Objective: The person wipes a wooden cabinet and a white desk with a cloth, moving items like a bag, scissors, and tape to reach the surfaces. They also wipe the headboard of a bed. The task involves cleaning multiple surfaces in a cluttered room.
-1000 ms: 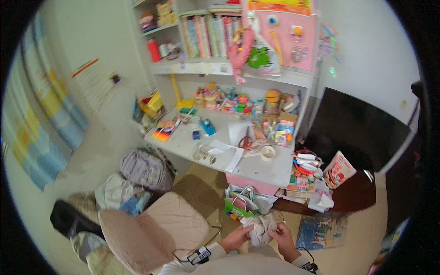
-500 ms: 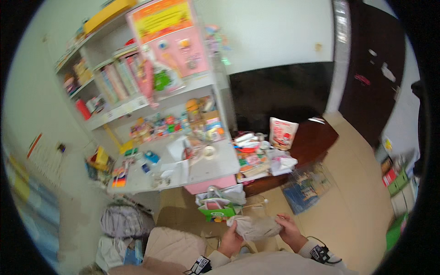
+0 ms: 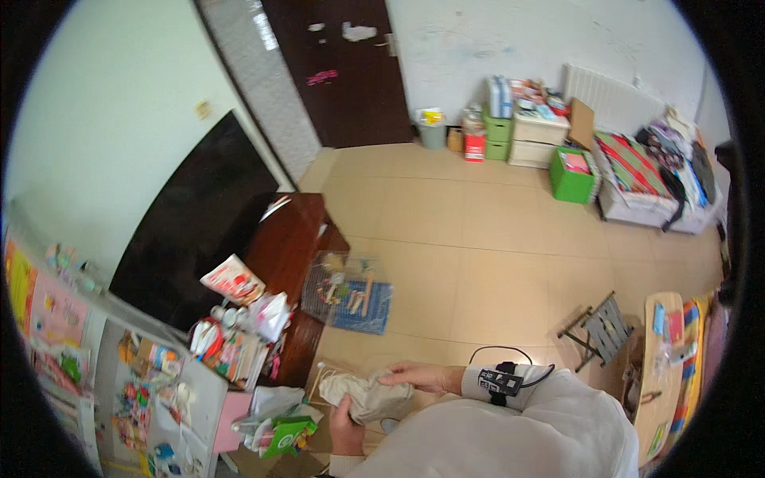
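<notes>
A crumpled off-white cloth (image 3: 365, 400) hangs between my hands in front of my body, at the lower middle of the view. My left hand (image 3: 346, 430) grips its near left edge, thumb on top. My right hand (image 3: 422, 376) has hold of its upper right part, with the fingers pointing left across it. Folds hide some of the fingertips. Just left of the cloth, on the floor, stand bags, one of them a green carrier bag (image 3: 288, 435).
A wire cage with a blue base (image 3: 362, 307) stands beside the dark wooden cabinet (image 3: 296, 235). Left of it is a cluttered desk. A folding stool (image 3: 603, 331) and a wooden table (image 3: 665, 358) are at right. Green boxes, drawers and a loaded bed line the far wall.
My view has swung to the right, from the desk and shelf toward the door and bed. Both hands still hold the cloth; it is more bunched, with the hands closer together.
</notes>
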`<state>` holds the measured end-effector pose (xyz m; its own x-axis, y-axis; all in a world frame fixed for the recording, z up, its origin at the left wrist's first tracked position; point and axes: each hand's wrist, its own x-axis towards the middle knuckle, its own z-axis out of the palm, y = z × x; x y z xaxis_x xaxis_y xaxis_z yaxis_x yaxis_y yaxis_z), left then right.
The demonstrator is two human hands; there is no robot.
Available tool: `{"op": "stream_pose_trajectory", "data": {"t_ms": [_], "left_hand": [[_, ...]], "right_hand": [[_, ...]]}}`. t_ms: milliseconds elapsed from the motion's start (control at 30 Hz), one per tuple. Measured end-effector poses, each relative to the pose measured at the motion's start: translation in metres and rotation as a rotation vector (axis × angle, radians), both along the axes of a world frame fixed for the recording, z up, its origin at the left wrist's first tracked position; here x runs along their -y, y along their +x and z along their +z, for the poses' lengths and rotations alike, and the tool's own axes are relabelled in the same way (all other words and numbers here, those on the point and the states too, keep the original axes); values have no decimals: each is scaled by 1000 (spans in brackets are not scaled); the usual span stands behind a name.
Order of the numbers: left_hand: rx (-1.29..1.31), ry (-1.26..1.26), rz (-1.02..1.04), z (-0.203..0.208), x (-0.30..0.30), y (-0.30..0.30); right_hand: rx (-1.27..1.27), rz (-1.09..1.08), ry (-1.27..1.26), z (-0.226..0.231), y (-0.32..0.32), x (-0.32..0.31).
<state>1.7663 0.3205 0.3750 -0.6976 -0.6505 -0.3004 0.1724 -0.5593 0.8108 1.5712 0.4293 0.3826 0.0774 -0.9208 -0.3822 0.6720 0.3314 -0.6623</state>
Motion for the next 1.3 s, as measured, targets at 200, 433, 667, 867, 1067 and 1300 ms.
{"op": "stream_pose_trajectory", "data": {"t_ms": [200, 433, 667, 867, 1067, 1300], "left_hand": [[152, -288, -170, -3, -20, -110], [-136, 325, -410, 44, -39, -229], [-170, 230, -389, 38, -1, -335], [-120, 350, -631, 27, 18, -437], [-10, 449, -700, -5, -18, -524], [67, 470, -1083, -54, -111, -626]], "right_hand": [[115, -459, -292, 28, -96, -66], [-40, -1018, -65, 25, -162, -134], [13, -1450, -108, 35, -243, -167], [15, -1641, -267, 51, -275, -191], [72, -1758, -199, 96, -280, -213], [-27, -1876, -484, 149, -316, -261]]}}
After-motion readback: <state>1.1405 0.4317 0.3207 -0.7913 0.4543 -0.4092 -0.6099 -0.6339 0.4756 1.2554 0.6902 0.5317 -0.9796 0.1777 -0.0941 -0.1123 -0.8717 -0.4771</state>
